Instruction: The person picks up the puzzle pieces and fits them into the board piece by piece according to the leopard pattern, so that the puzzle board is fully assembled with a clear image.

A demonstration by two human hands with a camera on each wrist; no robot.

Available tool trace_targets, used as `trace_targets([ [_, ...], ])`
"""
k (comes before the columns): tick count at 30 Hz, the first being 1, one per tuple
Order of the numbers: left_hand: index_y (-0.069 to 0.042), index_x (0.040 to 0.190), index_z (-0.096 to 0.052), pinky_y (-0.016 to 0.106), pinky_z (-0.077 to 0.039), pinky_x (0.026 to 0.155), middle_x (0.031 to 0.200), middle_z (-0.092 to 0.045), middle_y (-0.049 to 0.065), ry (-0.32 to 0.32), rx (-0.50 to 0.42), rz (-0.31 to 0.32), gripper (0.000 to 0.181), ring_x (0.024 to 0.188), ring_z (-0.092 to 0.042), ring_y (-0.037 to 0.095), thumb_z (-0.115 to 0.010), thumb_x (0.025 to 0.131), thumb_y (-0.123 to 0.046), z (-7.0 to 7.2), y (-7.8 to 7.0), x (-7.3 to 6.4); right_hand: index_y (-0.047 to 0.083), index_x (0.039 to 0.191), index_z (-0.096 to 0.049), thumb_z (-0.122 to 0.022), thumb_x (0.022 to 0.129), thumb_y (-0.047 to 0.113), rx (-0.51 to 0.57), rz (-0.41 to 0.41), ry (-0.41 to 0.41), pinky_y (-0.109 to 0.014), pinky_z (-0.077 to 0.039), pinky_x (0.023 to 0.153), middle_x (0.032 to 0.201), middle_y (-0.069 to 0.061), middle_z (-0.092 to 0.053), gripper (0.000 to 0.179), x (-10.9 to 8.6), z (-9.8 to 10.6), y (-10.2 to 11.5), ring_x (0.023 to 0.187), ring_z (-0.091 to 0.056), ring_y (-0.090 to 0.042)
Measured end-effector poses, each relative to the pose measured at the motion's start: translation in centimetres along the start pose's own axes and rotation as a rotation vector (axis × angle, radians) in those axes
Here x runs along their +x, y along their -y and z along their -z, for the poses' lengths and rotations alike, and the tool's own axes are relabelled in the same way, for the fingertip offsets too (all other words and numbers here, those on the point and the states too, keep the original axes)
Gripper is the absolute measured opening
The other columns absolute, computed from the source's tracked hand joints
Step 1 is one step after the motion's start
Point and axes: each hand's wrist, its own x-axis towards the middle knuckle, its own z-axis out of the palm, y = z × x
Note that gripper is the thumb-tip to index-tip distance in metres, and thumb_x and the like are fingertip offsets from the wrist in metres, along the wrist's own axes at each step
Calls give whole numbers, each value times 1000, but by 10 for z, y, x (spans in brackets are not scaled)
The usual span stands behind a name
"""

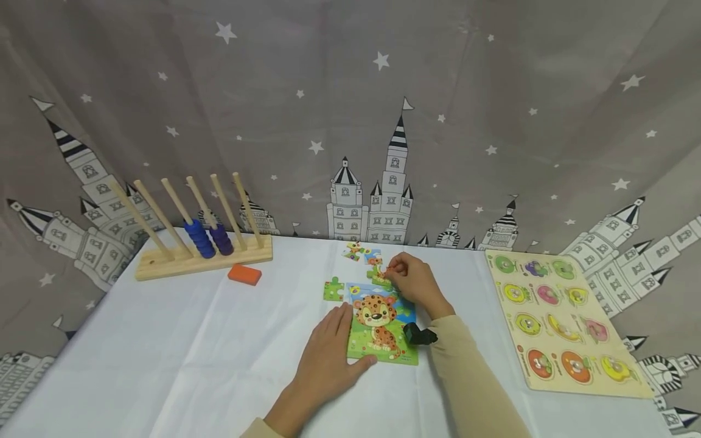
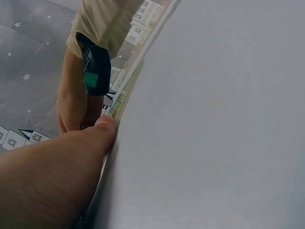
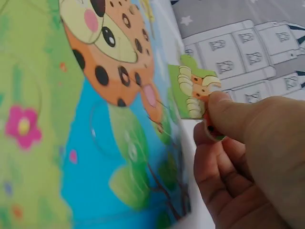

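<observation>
A square puzzle board [image 1: 364, 347] with a spotted leopard cub picture lies on the white table. My left hand [image 1: 328, 350] rests along its left edge, fingers straight and thumb out over the lower edge; in the left wrist view the thumb [image 2: 106, 125] touches the board's edge. Beyond the board's top right corner, my right hand [image 1: 413, 280] pinches a small orange jigsaw piece [image 3: 212, 126] between thumb and forefinger. Right against it is a green piece with paws [image 3: 183, 90]; whether the two are joined I cannot tell. A green jigsaw piece [image 1: 333, 289] lies off the board's upper left corner.
Two more jigsaw pieces, one [image 1: 353, 250] behind the other [image 1: 373, 257], lie at the back. To the left are a wooden peg rack [image 1: 205, 263] with blue and purple rings and an orange block [image 1: 244, 274]. A fruit peg puzzle [image 1: 553, 277] lies at right, before a castle-print curtain [image 1: 306, 61].
</observation>
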Motion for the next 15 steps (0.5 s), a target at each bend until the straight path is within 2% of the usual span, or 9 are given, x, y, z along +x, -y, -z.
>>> trace_targets([
  [3,-4,159,-33,51,-33,123,165,-34,14,-7,6,-7,100,153,-33,34,-66,88,-65,0,-1,1,14,101,-67,-74,95,24,43,1,-31,-32,-53,76,92,-3,-71,14,-8,5,0,82,-65,-15],
  [6,-3,158,-34,50,-34,123,164,-35,15,-16,16,-6,99,152,-34,34,-66,88,-65,0,-1,0,15,99,-68,-76,94,25,50,17,-14,-30,-53,77,92,-1,-73,14,-21,6,0,82,-65,-12],
  [11,-2,158,-34,50,-34,123,164,-37,15,-28,32,-16,99,151,-35,34,-65,88,-66,-1,0,0,15,95,-70,-76,93,21,84,48,81,-27,-52,74,86,3,-73,9,-47,4,-2,76,-64,-8],
  [15,-2,157,-35,49,-35,122,163,-38,15,-44,41,-30,99,151,-36,34,-65,88,-66,-2,-1,1,13,92,-70,-75,93,19,102,122,196,-24,-51,70,81,4,-72,8,-66,1,-4,72,-63,-7],
])
